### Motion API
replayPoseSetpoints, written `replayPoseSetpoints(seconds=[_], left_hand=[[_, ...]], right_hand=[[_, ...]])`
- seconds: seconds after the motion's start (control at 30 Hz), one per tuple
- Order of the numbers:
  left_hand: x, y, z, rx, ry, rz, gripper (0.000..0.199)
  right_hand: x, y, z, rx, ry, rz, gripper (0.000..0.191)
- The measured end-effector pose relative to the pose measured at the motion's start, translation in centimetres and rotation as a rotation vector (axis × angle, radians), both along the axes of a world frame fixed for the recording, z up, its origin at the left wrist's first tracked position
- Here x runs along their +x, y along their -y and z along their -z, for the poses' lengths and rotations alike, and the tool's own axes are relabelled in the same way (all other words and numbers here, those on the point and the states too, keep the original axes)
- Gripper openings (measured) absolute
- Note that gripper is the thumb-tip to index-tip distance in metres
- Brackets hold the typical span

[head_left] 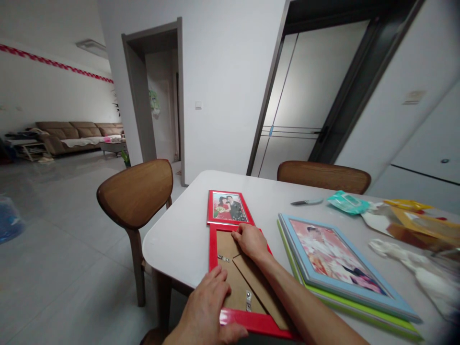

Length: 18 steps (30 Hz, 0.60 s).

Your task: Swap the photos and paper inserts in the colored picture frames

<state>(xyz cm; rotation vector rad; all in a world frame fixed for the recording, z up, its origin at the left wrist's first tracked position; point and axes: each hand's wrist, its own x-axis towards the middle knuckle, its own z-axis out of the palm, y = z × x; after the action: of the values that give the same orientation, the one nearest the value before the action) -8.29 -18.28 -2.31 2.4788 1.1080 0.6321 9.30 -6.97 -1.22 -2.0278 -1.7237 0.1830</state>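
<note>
A red picture frame (213, 247) lies face down on the table, its brown backing board (235, 282) showing with small metal clips and a fold-out stand. My left hand (206, 304) grips the frame's near left corner, fingers over the left side and thumb along the near edge. My right hand (251, 241) is closed at the far end of the backing, fingertips bent down against it. What those fingertips hold, if anything, is hidden. Touching or just beyond the far edge lies another red frame (226, 222), face up with a photo of a couple.
To the right, a blue frame (294, 244) with a photo rests on a green frame (287, 249). Further back lie a knife (307, 202), a teal wipes pack (348, 202) and yellow packaging (424, 225). Wooden chairs (138, 194) stand around the white table (179, 235).
</note>
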Motion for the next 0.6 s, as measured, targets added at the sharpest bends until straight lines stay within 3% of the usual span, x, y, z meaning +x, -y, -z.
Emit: replayPoseSetpoints(seconds=[0.23,0.4,0.5,0.6], left_hand=[[1.9,0.4,-1.8,-0.095,-0.111,0.015,0.07],[2.9,0.2,-0.3,-0.045,-0.076,0.123,0.041],[2.0,0.2,0.4,0.021,-0.005,0.147,0.036],[1.4,0.6,-0.6,0.082,0.172,0.084,0.032]], right_hand=[[0.6,1.1,-1.4,0.089,-0.192,-0.107,0.032],[3.9,4.6,-2.7,0.164,-0.379,-0.158,0.033],[5.9,7.4,-2.9,0.185,-0.77,-0.008,0.034],[5.4,9.9,-2.4,0.191,-1.26,0.094,0.036]])
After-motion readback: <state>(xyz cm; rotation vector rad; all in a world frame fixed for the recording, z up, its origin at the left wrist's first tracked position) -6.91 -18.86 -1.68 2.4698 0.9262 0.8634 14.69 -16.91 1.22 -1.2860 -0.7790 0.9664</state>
